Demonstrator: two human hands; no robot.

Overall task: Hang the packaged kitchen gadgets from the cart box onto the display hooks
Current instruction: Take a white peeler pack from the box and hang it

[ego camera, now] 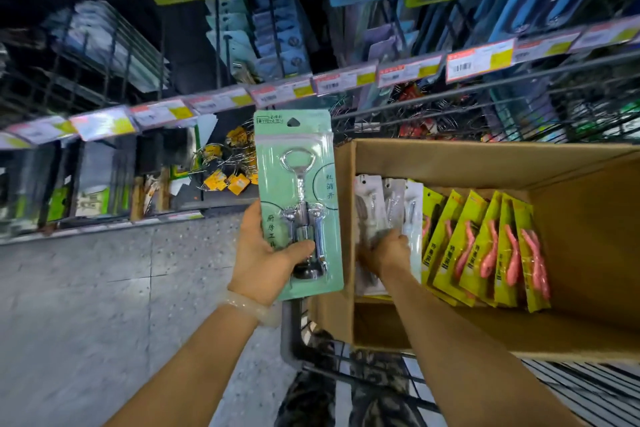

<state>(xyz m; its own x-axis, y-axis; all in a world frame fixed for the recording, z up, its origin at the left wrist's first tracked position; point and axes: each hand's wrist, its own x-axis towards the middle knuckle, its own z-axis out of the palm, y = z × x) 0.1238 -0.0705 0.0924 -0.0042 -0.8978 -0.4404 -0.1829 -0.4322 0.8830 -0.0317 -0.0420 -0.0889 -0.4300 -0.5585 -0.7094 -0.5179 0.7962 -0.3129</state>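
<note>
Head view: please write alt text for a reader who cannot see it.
The left hand holds up a green carded corkscrew pack while the right hand grips grey packs inside a cardboard box on a cart, beside yellow packs.

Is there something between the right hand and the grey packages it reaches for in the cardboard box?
Nothing visible: the right hand already lies on the grey blister packages at the left end of the brown cardboard box.

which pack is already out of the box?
The green corkscrew pack, held upright in the left hand. The grey packs and yellow packs sit in the cardboard box.
</note>
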